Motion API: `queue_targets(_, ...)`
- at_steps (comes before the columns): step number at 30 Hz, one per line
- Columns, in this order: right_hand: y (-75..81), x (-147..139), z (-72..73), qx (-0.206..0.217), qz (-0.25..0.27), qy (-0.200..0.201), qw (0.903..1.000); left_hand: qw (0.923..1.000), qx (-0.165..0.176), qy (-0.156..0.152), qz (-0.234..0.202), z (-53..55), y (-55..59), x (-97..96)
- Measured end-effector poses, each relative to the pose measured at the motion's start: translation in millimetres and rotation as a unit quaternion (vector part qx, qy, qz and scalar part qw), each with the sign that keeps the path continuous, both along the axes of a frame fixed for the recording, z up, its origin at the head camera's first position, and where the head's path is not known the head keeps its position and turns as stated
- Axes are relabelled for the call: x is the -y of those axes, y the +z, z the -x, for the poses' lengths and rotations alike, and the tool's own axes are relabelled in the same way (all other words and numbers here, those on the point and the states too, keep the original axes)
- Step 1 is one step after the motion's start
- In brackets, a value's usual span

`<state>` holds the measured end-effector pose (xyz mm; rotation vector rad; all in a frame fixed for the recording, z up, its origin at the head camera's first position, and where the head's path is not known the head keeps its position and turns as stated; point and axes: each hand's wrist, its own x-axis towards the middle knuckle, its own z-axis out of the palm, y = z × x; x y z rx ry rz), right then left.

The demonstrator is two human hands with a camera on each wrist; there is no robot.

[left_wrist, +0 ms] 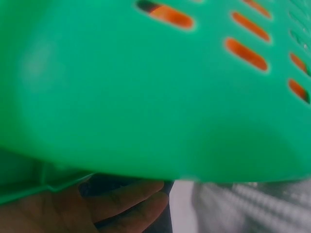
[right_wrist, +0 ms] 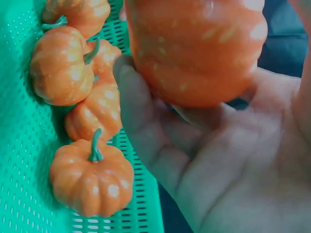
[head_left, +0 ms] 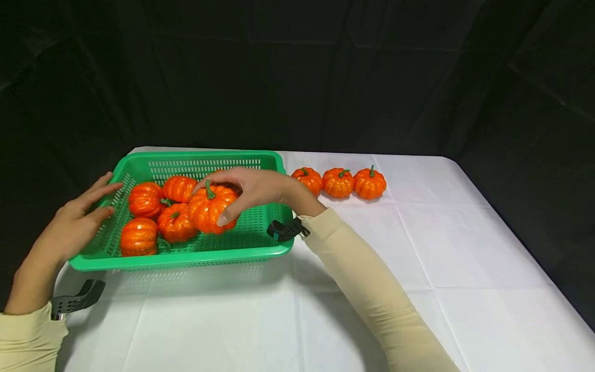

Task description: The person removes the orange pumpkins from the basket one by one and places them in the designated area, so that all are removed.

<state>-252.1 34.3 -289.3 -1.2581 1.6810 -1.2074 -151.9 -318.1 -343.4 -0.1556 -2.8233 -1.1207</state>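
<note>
My right hand (head_left: 253, 188) holds a small orange pumpkin (head_left: 204, 209) with a green stem over the middle of the green plastic basket (head_left: 251, 254). The thumb is on its near side; the right wrist view shows that pumpkin (right_wrist: 199, 53) large, against the palm and fingers. Several similar pumpkins (head_left: 139, 236) sit in the basket's left half, and one behind the right hand is mostly hidden. At the basket's left end, my left hand (head_left: 76, 222) rests on the rim, its upper fingers and thumb reaching over it. Its other fingers (left_wrist: 129, 201) lie outside, below the rim.
Three more pumpkins (head_left: 338, 183) stand in a row on the white tablecloth (head_left: 367, 315), just right of the basket. A black curtain (head_left: 297, 82) rises behind the table. Dark camera mounts (head_left: 76, 298) jut from both sleeves close to the basket.
</note>
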Motion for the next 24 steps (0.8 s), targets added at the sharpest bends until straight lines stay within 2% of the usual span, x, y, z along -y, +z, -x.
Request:
queue_targets(5,4.6,-9.7,-1.8,-0.020,0.002,-0.041,0.9989,1.0000,0.003,0.002,-0.003,-0.3,-0.8,0.9)
queue_targets(17,11.9,-38.2,-8.0,-0.061,-0.012,-0.092,0.9938,1.0000,-0.003,0.000,-0.009,-0.5,-1.8,-0.4)
queue_targets(24,12.2,-59.8,-12.7,-0.060,-0.009,-0.131,0.9896,1.0000,0.003,0.000,-0.006,-0.5,-1.8,0.7)
